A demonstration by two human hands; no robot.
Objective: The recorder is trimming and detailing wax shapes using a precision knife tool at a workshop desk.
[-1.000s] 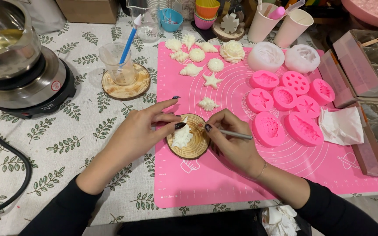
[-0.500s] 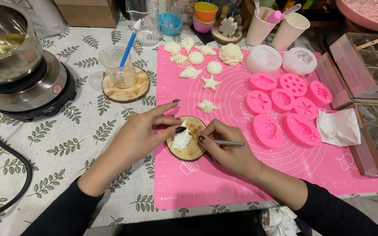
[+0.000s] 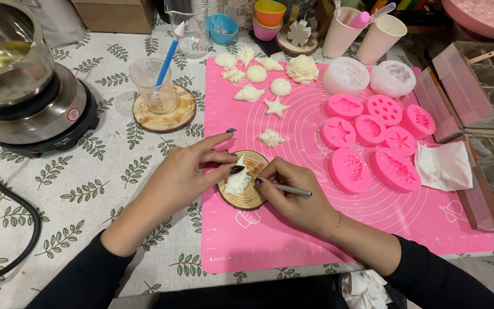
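Our left hand [image 3: 181, 174] pinches the wax shell [image 3: 237, 182] on its wood disc [image 3: 251, 194]; our right hand [image 3: 293, 200] grips a metal tool [image 3: 290, 189] at its edge. Trimming looks underway, with many finished shells [image 3: 258, 80] already laid out on the mat [image 3: 293, 229].

Just a table [image 3: 115, 171] under a white leaf-print cloth, evenly lit, with a cardboard box [image 3: 115, 14] at its far edge.

Open pink mat [image 3: 293, 240] near front edge; pink moulds [image 3: 373, 137] crowding right, wax shells [image 3: 258, 74] blocking far side.
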